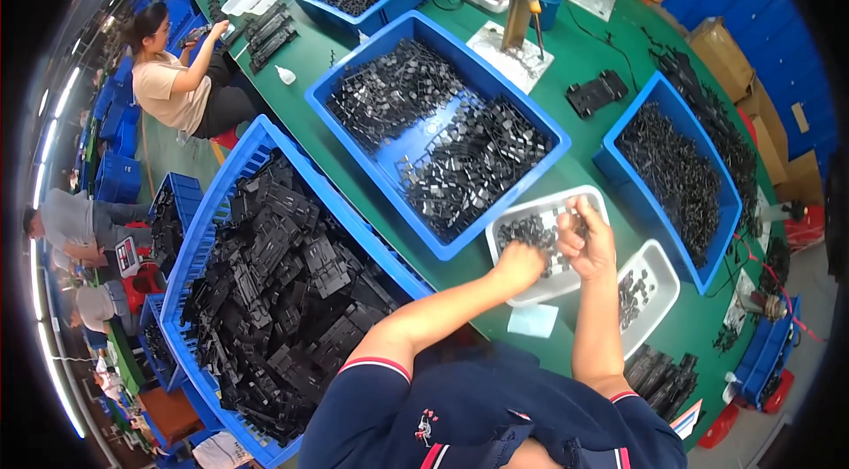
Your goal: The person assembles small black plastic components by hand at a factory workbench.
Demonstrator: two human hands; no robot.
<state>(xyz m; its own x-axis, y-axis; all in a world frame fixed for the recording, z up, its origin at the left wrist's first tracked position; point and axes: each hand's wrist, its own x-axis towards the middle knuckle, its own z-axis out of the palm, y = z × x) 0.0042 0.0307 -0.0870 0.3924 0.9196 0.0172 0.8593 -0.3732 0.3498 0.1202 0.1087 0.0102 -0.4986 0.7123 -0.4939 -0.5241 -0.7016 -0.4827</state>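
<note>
A white tray of small dark parts lies on the green table in front of me. My left hand reaches down over the tray's near side, its fingers curled in against the parts; their tips are hidden. Raised over the tray's right side is my right hand, palm turned partly up and fingers bent inward. Whatever it holds is too small to name. To its lower right, a second white tray holds more small dark pieces.
Beyond my hands stands a large blue bin of black parts, with another blue bin to the right. A big blue crate of black plastic pieces sits at left. A hand press stands at the back. Other people sit nearby.
</note>
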